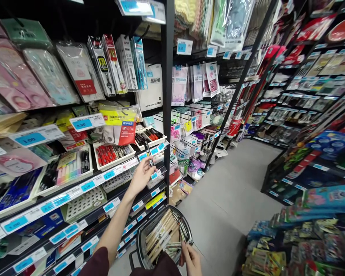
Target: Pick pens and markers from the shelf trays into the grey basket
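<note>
My left hand [143, 173] is raised at the shelf edge, its fingers closed around a black marker pen [150, 160] held upright. Just behind the pen is a white tray [146, 145] of black and red pens. Lower down, my right hand [191, 259] is at the right side of a dark shopping basket [140, 238], its fingers pinched together; what they grip, if anything, I cannot make out. Inside the basket lie bundles of light wooden sticks [161, 235], with thinner patterned sticks or pencils [184, 228] along the right side.
More trays on the shelf hold red pens [105, 154], pastel highlighters [69, 165] and blue pens [15, 194]. A yellow and red tape pack [119, 126] hangs above them. A black shelf post [168, 96] stands right of my left hand. Grey floor [227, 191] runs along the aisle; packaged goods [304, 234] fill the lower right.
</note>
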`<state>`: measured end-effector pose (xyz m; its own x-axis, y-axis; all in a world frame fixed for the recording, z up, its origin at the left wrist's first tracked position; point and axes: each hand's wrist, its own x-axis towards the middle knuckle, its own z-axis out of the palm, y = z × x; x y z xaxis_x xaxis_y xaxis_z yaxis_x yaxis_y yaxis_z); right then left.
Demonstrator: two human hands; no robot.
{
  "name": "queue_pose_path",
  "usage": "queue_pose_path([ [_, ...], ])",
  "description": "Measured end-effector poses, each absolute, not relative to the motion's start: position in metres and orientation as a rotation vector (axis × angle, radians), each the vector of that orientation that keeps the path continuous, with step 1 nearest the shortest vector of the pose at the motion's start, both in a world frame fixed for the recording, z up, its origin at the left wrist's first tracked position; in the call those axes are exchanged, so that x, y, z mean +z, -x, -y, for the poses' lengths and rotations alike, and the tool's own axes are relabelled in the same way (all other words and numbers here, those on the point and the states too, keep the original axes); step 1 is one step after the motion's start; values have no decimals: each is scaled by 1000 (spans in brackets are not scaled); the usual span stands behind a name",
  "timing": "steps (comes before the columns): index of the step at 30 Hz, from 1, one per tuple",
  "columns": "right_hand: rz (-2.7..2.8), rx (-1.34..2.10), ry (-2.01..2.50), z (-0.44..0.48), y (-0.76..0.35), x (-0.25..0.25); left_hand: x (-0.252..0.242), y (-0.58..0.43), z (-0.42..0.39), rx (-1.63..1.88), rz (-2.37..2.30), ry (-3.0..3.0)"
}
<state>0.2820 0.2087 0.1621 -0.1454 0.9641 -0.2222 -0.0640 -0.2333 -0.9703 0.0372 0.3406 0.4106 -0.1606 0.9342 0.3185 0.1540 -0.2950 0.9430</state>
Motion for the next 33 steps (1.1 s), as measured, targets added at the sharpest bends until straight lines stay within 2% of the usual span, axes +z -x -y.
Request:
queue_pose_path([
  [9,1042,1439,1300,-206,-281,160,454,-10,-365,1637,-1311,-1331],
  [18,976,1379,1320,-212,-277,145,463,11,-382,1542,-1471,-1361],
  [28,978,1441,1263,-215,-283,139,471,18,-388,1227,-1948,-1647],
  [33,957,1401,1306,-216,-283,138,461,14,-389,1470,-2253,-1976],
])
